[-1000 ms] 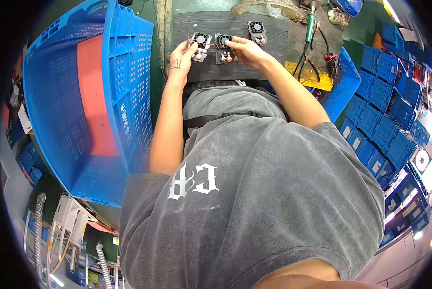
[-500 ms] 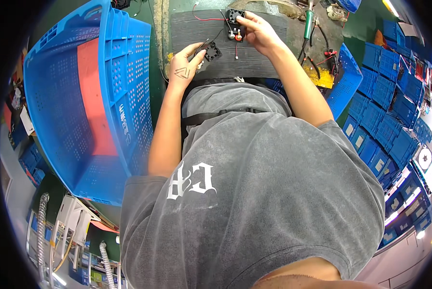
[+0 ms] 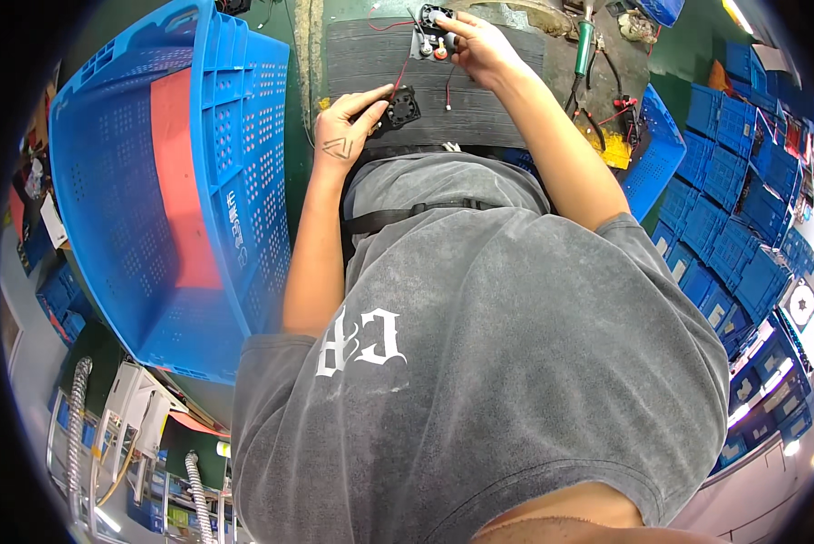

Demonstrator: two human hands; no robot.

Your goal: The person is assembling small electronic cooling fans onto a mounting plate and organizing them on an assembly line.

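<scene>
At the upper middle of the frame, the left hand [image 3: 345,127] pinches the lower fan [image 3: 402,108], small, black and square, between thumb and fingers, near the near edge of a dark mat [image 3: 361,59]. The right hand [image 3: 485,56], higher up and to the right, has its fingers closed on the right side of the upper fan [image 3: 435,16], which sits with a small metal plate [image 3: 417,45] carrying a red-orange part [image 3: 440,53]. Whether either fan is lifted clear of the mat cannot be told from this angle. The step in hand looks like handling and setting out these wired fan units, one per hand. A next move would seem to call for a light grip on the frames, with the thin red wire [image 3: 448,91] and its white connector [image 3: 448,108], below the plate, kept free of snags. A green-handled tool [image 3: 584,47] lies at the upper right, well apart from both hands; a large blue crate [image 3: 221,172] fills the left side.
</scene>
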